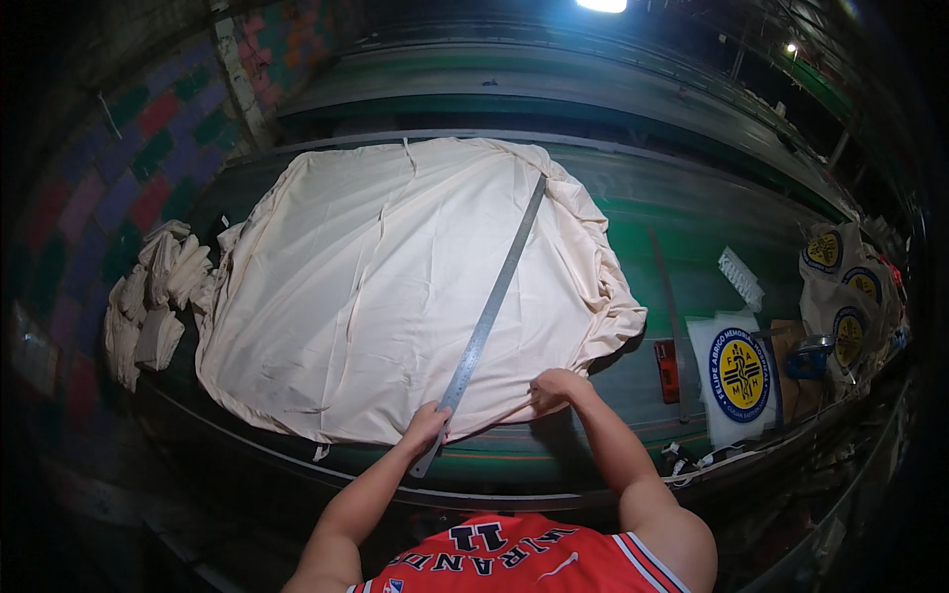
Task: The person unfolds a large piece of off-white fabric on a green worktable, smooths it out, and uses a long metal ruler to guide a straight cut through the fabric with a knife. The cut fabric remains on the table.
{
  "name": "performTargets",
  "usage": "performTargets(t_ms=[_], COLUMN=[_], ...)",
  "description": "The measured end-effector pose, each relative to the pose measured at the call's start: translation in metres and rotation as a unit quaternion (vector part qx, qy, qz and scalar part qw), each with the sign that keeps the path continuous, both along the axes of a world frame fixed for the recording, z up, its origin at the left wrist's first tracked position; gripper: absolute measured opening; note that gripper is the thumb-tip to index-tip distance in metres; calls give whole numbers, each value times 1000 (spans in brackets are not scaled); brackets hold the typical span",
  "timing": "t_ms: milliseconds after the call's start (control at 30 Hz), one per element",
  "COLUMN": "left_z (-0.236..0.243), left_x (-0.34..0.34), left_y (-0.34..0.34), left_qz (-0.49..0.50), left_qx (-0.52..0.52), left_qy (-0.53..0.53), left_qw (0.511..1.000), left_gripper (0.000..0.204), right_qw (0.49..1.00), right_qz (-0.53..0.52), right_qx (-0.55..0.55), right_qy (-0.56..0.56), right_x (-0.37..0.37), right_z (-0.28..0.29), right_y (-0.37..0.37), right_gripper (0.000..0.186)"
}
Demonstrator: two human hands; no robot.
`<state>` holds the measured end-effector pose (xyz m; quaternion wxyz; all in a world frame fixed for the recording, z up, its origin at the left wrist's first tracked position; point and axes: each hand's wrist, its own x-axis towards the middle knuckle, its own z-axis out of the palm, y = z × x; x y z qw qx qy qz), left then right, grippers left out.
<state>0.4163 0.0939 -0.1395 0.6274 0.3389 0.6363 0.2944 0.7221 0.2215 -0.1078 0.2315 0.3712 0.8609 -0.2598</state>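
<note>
A large sheet of cream cloth (pixel 297 296) lies spread over the green table, wrinkled, with its right side bunched in folds. Across it, slanting from the near edge up to the far right, rests a long metal ruler (pixel 494 290). My left hand (pixel 426 425) is closed at the ruler's near end, by the cloth's front edge; the fingertips are partly hidden. Farther right, my right hand (pixel 554 388) pinches the near edge of the cloth, fingers closed on it.
Folded cream cloth bundles (pixel 158 287) are piled at the left. To the right are a red tool (pixel 667 371), a white sheet with a round blue-and-yellow emblem (pixel 739 376), a white cut-out strip (pixel 741 279), and printed cream bags (pixel 840 287). Cables (pixel 707 460) lie near the front edge.
</note>
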Motion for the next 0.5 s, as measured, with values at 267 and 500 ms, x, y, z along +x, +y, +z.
performTargets(t_ms=[267, 500], left_z=[3, 15], left_x=[-6, -10], left_y=[-2, -3], left_qz=[-15, -20], left_qx=[-1, -13], left_qy=[23, -21], left_qw=[1000, 999], left_gripper=[23, 22], right_qw=[988, 990], right_qz=[-77, 16], right_qx=[-1, -40], right_qy=[-137, 133], right_x=[36, -7], right_z=[16, 10], right_y=[-53, -83], right_gripper=[27, 31])
